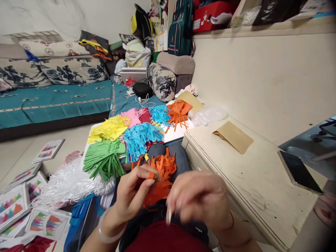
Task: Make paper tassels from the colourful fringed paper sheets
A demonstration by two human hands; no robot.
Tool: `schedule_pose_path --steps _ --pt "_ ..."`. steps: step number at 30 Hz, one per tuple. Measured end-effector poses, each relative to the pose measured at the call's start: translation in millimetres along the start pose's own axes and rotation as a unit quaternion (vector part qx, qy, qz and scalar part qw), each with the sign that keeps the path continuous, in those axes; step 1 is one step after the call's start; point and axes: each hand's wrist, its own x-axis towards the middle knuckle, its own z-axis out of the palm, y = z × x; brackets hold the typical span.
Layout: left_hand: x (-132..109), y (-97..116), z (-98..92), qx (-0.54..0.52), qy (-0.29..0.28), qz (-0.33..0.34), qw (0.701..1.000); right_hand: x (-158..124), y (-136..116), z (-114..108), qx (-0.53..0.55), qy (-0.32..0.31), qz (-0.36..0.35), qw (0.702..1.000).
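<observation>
My left hand [139, 189] is closed in a pinch on an orange paper tassel [151, 175], of which only a small folded bit shows at the fingertips. Just to its right hovers my right hand [198, 197], smeared by motion; its fingers bend downward and I cannot make out anything in them. Beneath and beyond both hands, a bundle of orange fringed paper [164, 168] lies across my lap. Green fringed paper [105, 157] and blue fringed paper [143, 138] lie on a white board [170, 134] in front, beside yellow fringes [109, 127].
On the right, a cream cabinet top [252, 175] bears a brown paper envelope [233, 136] and a phone [300, 171]. White string [70, 183] and printed picture packets [48, 222] lie at the left. A teal-covered sofa [55, 101] stands behind.
</observation>
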Motion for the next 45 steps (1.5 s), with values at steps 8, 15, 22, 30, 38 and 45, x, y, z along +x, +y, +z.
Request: schedule_pose_path --steps 8,15,22,30,38,45 --pt "7.4 7.8 -4.1 0.219 -0.050 0.098 0.970 -3.3 16.1 0.9 -0.094 0.063 -0.015 0.993" --pt "9.4 8.0 -5.4 0.188 -0.046 0.105 0.975 -7.7 20.4 0.2 -0.113 0.052 -0.002 0.992" --pt "10.6 6.6 -2.5 0.164 -0.039 0.062 0.984 -11.8 18.5 5.3 -0.168 0.077 -0.026 0.982" --pt "6.1 3.5 1.8 0.071 0.021 0.030 0.997 -13.0 20.9 14.1 -0.164 0.109 -0.024 0.980" --pt "5.4 2.3 7.8 -0.115 0.035 -0.092 0.989 -0.6 14.9 10.0 -0.197 0.066 -0.041 0.977" --pt "8.0 4.2 12.2 -0.143 0.048 -0.139 0.979 -0.3 14.3 13.1 -0.243 0.079 -0.051 0.965"
